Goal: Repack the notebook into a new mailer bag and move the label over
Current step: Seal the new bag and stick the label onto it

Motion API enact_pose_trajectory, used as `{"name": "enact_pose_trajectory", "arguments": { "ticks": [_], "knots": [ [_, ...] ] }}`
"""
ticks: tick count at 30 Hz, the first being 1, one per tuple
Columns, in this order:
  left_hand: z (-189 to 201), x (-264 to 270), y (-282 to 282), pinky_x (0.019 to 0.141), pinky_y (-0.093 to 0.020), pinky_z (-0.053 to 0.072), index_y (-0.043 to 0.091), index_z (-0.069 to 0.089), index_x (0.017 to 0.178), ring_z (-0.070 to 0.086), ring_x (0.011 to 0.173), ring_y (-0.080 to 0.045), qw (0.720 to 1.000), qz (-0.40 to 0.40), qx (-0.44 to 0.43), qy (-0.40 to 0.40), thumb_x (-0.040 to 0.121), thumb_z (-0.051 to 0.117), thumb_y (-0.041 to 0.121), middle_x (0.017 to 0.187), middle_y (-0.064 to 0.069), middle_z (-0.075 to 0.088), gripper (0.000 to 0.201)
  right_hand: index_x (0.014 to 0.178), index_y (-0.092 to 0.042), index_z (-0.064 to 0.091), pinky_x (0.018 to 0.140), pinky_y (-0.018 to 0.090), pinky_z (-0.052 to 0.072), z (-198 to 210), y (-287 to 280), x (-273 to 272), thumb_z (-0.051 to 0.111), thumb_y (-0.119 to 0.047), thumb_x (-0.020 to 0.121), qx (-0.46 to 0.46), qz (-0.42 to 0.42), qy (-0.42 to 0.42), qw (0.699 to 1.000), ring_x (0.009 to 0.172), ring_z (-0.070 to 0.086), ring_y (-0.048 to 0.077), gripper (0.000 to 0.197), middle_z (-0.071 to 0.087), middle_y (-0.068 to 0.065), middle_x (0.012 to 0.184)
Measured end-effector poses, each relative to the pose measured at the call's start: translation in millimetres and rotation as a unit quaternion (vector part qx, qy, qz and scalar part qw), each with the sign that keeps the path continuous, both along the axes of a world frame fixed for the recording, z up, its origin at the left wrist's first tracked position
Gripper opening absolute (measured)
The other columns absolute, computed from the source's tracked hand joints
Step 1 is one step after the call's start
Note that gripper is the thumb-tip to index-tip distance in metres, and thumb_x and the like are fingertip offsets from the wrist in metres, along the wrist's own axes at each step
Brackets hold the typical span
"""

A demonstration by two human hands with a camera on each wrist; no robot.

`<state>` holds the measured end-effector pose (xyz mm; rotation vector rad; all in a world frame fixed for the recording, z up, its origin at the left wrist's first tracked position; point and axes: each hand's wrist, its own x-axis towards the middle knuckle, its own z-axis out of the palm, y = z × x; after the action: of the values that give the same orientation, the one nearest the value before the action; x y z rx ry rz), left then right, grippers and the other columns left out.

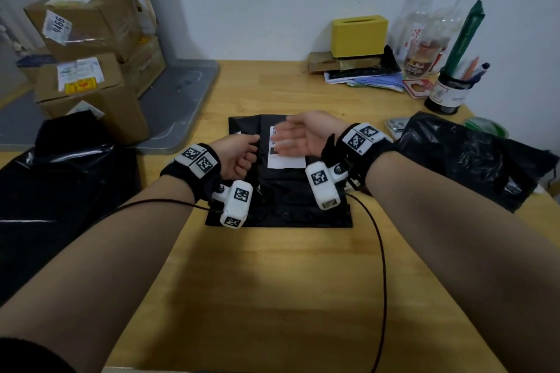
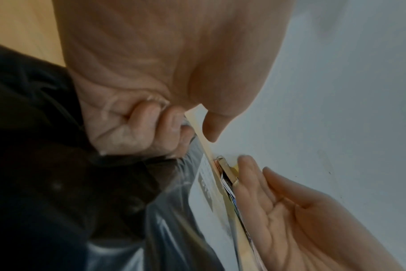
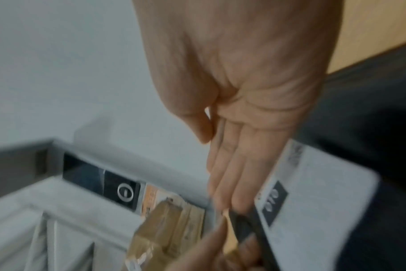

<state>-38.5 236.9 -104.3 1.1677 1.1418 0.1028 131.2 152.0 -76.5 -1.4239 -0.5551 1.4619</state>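
A black mailer bag (image 1: pixel 281 203) lies flat in the middle of the wooden table (image 1: pixel 288 281), with a white label (image 1: pixel 288 160) stuck on its upper half. My left hand (image 1: pixel 242 154) sits at the bag's left side beside the label. In the left wrist view its curled fingers (image 2: pixel 151 128) pinch the black film of the bag (image 2: pixel 81 183). My right hand (image 1: pixel 291 139) hovers open over the label's top, fingers straight and blurred. In the right wrist view those straight fingers (image 3: pixel 232 165) reach down by the label (image 3: pixel 313 210). No notebook shows.
A crumpled black bag (image 1: pixel 472 157) lies at the right and more black plastic (image 1: pixel 60 191) at the left. Cardboard boxes (image 1: pixel 88 70) stack at the back left by a grey tray (image 1: pixel 181 100). A yellow box (image 1: pixel 359 35), bottles and a pen cup (image 1: pixel 448 91) stand along the back.
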Motion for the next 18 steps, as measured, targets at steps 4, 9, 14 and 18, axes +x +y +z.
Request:
{"name": "enact_pose_trajectory", "arguments": {
  "ticks": [4,9,14,18],
  "knots": [
    [-3.1,1.8,4.4,0.039,-0.017,0.014,0.024,0.039,0.080,0.021,0.038,-0.005,1.000,-0.001,-0.011,0.004,0.100,0.042,0.049,0.058,0.008,0.029,0.032,0.136,0.008,0.051,0.093,0.046,0.055,-11.5,29.1,10.0,0.031,-0.019,0.111,0.067,-0.120,0.153,0.979,0.123,0.061,0.040,0.042,0.061,0.026,0.136],
    [-6.3,1.4,5.9,0.039,-0.017,0.015,0.023,0.042,0.083,0.023,0.037,-0.004,1.000,0.005,-0.012,0.001,0.100,0.043,0.048,0.055,0.009,0.031,0.030,0.124,0.011,0.054,0.096,0.042,0.054,-25.4,37.1,3.9,0.029,-0.014,0.112,-0.002,-0.118,0.165,0.979,0.126,0.061,0.036,0.037,0.061,0.026,0.136],
    [-9.4,2.9,9.1,0.031,-0.014,0.014,0.021,0.040,0.081,0.023,0.029,-0.004,1.000,0.015,-0.022,-0.014,0.102,0.039,0.044,0.046,0.009,0.033,0.032,0.110,0.014,0.059,0.082,0.039,0.062,-28.1,14.2,3.1,0.029,-0.011,0.111,-0.053,-0.022,0.124,0.991,0.090,0.076,0.030,0.039,0.073,0.024,0.110],
    [-10.6,4.0,3.3,0.028,-0.013,0.014,0.022,0.037,0.077,0.021,0.026,-0.004,1.000,0.017,-0.012,-0.011,0.103,0.037,0.043,0.042,0.009,0.033,0.034,0.110,0.011,0.062,0.073,0.036,0.064,-27.5,-12.4,-9.0,0.031,-0.011,0.111,-0.080,0.036,0.078,0.993,0.078,0.078,0.027,0.037,0.077,0.021,0.096]
  ]
}}
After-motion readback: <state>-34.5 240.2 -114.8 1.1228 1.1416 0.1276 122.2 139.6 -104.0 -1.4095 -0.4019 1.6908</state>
